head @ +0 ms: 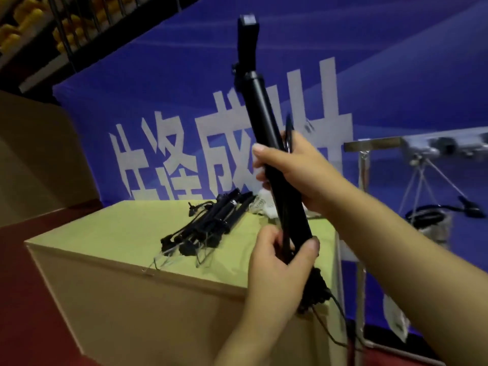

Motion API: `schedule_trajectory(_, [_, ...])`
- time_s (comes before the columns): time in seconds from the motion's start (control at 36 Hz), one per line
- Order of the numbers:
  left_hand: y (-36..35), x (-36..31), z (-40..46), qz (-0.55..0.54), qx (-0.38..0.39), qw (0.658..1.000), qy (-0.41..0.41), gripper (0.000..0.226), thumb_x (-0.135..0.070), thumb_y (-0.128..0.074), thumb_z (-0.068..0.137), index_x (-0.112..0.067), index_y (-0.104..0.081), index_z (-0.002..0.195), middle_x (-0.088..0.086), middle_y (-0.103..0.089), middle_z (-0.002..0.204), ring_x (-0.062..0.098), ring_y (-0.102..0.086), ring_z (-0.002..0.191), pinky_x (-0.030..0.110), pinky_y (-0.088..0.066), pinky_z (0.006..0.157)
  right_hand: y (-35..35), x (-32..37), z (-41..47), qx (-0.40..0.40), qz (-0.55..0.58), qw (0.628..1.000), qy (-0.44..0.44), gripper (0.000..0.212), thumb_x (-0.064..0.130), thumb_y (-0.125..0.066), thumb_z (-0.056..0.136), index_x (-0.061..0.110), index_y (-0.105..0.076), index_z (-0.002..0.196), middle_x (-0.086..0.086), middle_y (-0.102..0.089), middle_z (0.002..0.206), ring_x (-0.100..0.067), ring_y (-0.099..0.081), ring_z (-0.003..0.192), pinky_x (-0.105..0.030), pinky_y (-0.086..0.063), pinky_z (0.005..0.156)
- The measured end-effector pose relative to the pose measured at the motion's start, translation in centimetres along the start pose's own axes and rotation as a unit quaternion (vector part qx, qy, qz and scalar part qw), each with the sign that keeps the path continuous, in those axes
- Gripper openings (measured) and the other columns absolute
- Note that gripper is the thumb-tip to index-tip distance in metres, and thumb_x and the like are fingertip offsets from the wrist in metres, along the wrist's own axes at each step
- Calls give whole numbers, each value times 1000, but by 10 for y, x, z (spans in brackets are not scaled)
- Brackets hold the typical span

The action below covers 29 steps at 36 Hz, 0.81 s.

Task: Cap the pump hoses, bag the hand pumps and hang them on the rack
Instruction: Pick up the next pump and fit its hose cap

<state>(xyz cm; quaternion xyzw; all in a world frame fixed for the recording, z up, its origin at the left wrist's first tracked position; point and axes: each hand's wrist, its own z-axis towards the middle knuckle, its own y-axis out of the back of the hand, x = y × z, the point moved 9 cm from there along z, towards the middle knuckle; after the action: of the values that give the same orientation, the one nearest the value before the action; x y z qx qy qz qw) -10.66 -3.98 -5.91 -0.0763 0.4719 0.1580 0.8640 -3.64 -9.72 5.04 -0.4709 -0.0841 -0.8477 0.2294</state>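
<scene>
A black hand pump [260,107] stands almost upright in front of me, handle at the top, foot end low by my wrist. My right hand [293,167] grips its barrel at mid-height together with the thin black hose [289,130]. My left hand [280,257] closes around the lower barrel and hose. Several more black pumps [208,225] lie in a heap on top of a cardboard box [111,273]. Clear bags [264,204] lie at the box's far edge, partly hidden by the held pump.
A metal rack [375,143] stands at the right with a bagged pump [433,220] hanging from it. A blue banner [158,88] with white characters fills the background. Another cardboard box [34,154] stands at the left. Shelves with yellow items [23,19] are at upper left.
</scene>
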Motion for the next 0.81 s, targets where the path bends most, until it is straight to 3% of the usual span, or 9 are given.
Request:
schedule_trajectory(0.11, [-35,8,-17,-213,129,966,69,24,-29,-74,67,-17,-65,85,27,-64,100,33,-62,88,44,-50,77,31,19,-22,-19,-47,999,15,25,16,-57,93,16,-43,114,-7,-56,76,-9,-57,51,-22,-49,50])
schedule_trajectory(0.22, [-64,12,-31,-358,207,903,122,37,-31,-79,70,-6,-62,91,15,-68,109,28,-67,96,40,-57,76,73,26,-50,-43,-74,996,12,24,14,-53,94,20,-45,116,-8,-53,73,-14,-54,53,-24,-47,50])
schedule_trajectory(0.33, [-80,34,-25,-381,161,884,218,29,-35,-53,86,-7,-59,91,19,-66,115,32,-64,107,44,-51,92,105,14,-87,-50,-92,994,6,23,20,-58,91,28,-52,111,-8,-58,76,-18,-57,57,-29,-47,54])
schedule_trajectory(0.42, [-115,50,-28,-382,215,847,301,45,-47,-46,81,-11,-70,91,12,-69,99,24,-66,90,37,-48,86,117,-6,-123,-46,-54,998,6,20,27,-62,82,39,-59,98,-2,-62,76,-12,-60,58,-28,-46,54])
schedule_trajectory(0.47, [-148,55,-35,-395,260,810,348,48,-49,-52,78,-13,-72,101,10,-58,114,22,-53,98,36,-39,87,125,-26,-150,-45,-6,999,-13,26,30,-65,78,41,-61,101,1,-65,81,-9,-61,62,-25,-47,56])
schedule_trajectory(0.53, [-177,54,-42,-402,326,778,357,59,-51,-45,90,-3,-59,122,16,-45,138,30,-45,117,43,-33,100,128,-47,-175,-32,38,998,-33,39,35,-71,72,37,-60,110,-8,-64,85,-14,-60,61,-27,-46,56])
schedule_trajectory(0.61, [-197,51,-41,-460,359,739,337,70,-51,-28,96,6,-53,126,25,-53,132,38,-52,120,48,-30,109,130,-68,-210,-1,110,992,-56,54,35,-77,70,36,-58,120,-27,-54,78,-24,-52,51,-26,-43,48])
schedule_trajectory(0.72, [-206,52,-27,-470,353,747,310,56,-27,-67,81,9,-56,122,27,-59,123,37,-60,112,48,-44,99,132,-90,-240,42,135,987,-80,66,27,-71,80,47,-41,135,-19,-61,83,-25,-54,61,-29,-43,57])
schedule_trajectory(0.81, [-221,63,-31,-377,353,787,337,40,-33,-52,86,-2,-68,105,17,-70,104,29,-69,93,42,-54,82,132,-99,-247,65,123,987,-81,76,23,-67,85,50,-25,142,-20,-59,85,-23,-55,64,-26,-45,60])
